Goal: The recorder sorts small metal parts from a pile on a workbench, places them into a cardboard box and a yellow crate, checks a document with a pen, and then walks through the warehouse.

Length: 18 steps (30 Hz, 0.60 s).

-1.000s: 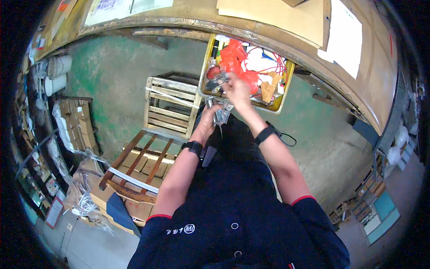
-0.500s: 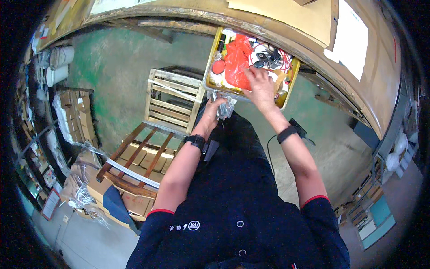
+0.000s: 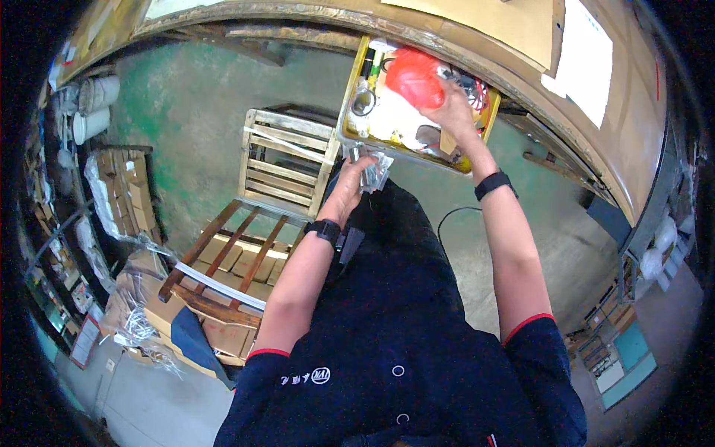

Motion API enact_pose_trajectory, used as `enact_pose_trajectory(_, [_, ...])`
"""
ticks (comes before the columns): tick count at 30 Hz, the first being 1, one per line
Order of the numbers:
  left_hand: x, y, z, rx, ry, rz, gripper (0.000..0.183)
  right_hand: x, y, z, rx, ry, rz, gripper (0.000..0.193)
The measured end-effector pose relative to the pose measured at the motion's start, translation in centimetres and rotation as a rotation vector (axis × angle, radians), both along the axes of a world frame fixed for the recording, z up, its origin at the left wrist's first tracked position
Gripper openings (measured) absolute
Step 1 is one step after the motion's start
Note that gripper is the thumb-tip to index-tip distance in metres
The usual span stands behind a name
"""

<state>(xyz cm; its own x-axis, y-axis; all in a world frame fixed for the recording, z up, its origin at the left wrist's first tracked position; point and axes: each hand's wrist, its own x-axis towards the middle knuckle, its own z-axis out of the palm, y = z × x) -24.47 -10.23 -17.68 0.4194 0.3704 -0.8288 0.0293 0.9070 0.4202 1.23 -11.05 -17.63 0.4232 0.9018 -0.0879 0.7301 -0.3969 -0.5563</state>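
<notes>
An open drawer (image 3: 347,104) with a yellow rim juts out from under the workbench. Inside it, my right hand (image 3: 454,113) grips a crumpled red plastic bag (image 3: 414,79), blurred by motion. Just outside the near left corner of the drawer, my left hand (image 3: 347,186) is closed on a clear plastic packet (image 3: 378,170); its shiny contents are too small to make out. A ring-shaped roll (image 3: 363,103) lies at the drawer's left side, close to a green-yellow marker-like stick (image 3: 375,67). Red and black cables (image 3: 477,93) lie partly behind my right hand.
The workbench (image 3: 633,97) curves across the top, with brown cardboard (image 3: 484,30) and white paper (image 3: 585,67) on it. Slatted wooden pallets (image 3: 287,164) and cartons (image 3: 242,261) stand at my left. Shelving lines the far left.
My right hand has closed on the red bag and shifted it up and to the right, baring white surface and small things in the drawer. My left hand has barely moved.
</notes>
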Motion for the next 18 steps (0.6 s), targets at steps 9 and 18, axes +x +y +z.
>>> enact_pose_trajectory(9, [0.0,0.0,-0.1,0.001,0.023,-0.013,0.017,4.4,1.0,0.2,0.056,-0.023,-0.074,0.058])
enact_pose_trajectory(18, [-0.3,0.3,-0.2,-0.018,-0.004,-0.057,0.025,3.7,0.2,-0.3,0.036,-0.077,-0.081,0.059])
